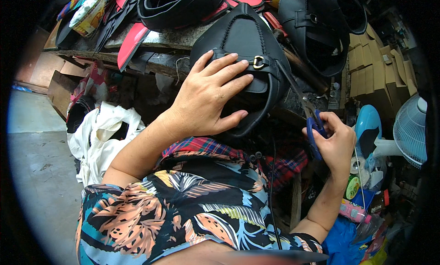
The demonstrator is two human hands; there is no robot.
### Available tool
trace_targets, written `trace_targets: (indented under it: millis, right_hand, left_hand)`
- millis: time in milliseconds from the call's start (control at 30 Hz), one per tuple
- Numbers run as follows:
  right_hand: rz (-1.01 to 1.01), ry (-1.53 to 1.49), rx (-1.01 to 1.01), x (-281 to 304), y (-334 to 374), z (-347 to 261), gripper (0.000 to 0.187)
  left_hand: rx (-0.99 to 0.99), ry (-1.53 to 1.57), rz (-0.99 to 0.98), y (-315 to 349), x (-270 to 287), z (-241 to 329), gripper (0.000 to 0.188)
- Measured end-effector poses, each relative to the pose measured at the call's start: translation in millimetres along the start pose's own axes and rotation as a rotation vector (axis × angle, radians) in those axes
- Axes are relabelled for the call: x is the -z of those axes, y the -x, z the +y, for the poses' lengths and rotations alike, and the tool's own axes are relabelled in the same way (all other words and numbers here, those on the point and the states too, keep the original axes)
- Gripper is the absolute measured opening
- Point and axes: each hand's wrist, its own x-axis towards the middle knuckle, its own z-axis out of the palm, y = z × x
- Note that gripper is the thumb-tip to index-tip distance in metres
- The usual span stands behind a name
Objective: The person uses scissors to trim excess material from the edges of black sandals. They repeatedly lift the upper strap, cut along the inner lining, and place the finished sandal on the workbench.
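Note:
A black leather shoe upper (244,33) with stitched seams, a strap and a metal ring (258,61) lies at the bench edge in front of me. My left hand (208,93) rests flat across its strap, fingers spread and thumb over the shoe's opening. My right hand (337,139) is closed around the handles of blue-handled scissors (315,127). Their metal blades point up and left, with the tips against or just above the upper's right side by the strap. Whether the tips touch the leather, I cannot tell.
More black shoe uppers (316,40) lie on the bench at right and behind. Red-and-black cut pieces (132,45) and a tub (88,15) sit at left. Beyond my right arm are stacked cardboard pieces (373,70) and a fan (410,130). White cloth (107,139) is heaped at left.

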Motion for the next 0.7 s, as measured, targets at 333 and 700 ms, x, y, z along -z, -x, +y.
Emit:
trace_targets:
  millis: [333,700]
  right_hand:
    - [-0.025,-0.150,-0.084,10.1,0.9,-2.0,0.037]
    - [0.025,0.105,0.073,3.4,4.4,-13.2,0.036]
  left_hand:
    - [0.020,0.015,-0.054,1.1,0.9,-1.6,0.062]
    - [0.018,0.014,-0.050,1.3,-1.3,-1.9,0.061]
